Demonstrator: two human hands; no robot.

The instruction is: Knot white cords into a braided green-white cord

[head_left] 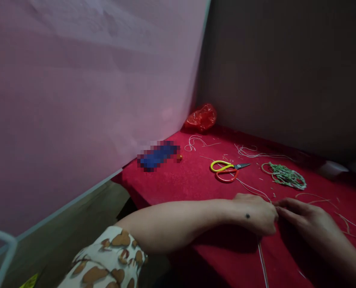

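Note:
Over the red-covered table [166,182], my left hand [256,215] is closed around thin white cord [262,260], which hangs below the fist and also runs out above it. My right hand [310,218] reaches in from the right, thumb and forefinger pinched on the cord right beside the left fist. The exact point where the fingers meet is small and partly hidden. Beyond the left hand lie scissors [227,171] with one yellow and one red handle, blades parted a little. A bundle of green and white braided cord [286,176] rests past the right hand.
Loose white strings [253,152] and short cut bits are scattered on the cloth. A crumpled red plastic bag [202,117] sits in the far corner. A blurred-out blue object [158,157] lies at left. A pink wall [91,88] and a dark wall [286,68] bound the table.

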